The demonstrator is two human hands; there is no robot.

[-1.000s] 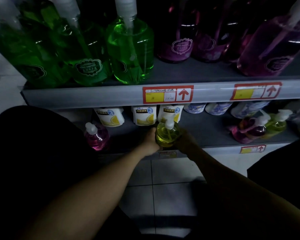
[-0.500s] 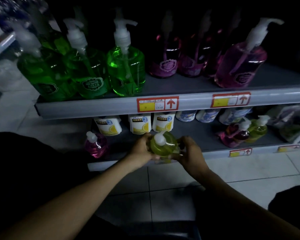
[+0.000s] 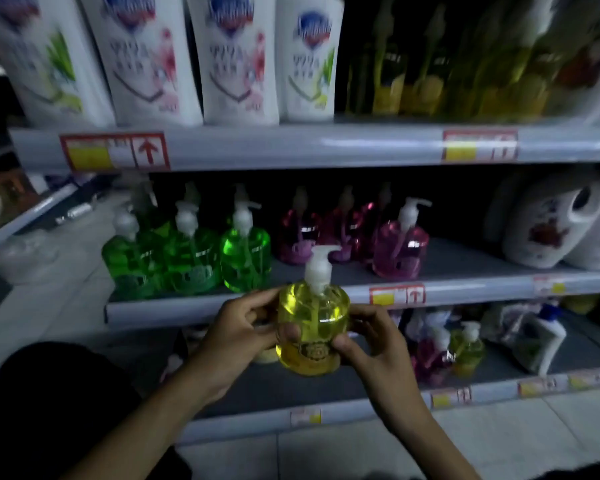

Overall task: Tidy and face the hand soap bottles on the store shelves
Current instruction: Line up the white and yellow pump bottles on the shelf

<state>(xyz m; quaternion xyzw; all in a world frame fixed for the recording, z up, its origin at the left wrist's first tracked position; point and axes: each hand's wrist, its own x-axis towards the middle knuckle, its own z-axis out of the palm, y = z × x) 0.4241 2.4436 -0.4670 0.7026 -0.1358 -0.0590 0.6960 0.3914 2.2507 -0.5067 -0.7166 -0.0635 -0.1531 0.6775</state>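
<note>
Seemingly midway, green pump bottles point(image 3: 187, 258) stand ranked on the middle shelf point(image 3: 465, 284) as a left hand point(image 3: 236, 337) and, across the yellow hand soap bottle point(image 3: 312, 327) held clear of the shelves, a right hand point(image 3: 371, 344) curl gripping fingers round it, jumbled small bottles point(image 3: 465, 348) apparently yet unfaced.

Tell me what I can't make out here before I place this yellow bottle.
Head view only:
- Yellow bottle: label partly covered by the left hand and right hand, and too dim to read.
- Price tag print: blurred.
- Top-shelf yellow bottles: motion-blurred, labels unreadable.
- Rear pink bottles: lost in shadow.
- Bottom shelf behind the bottle: hidden by it and the hands.
</note>
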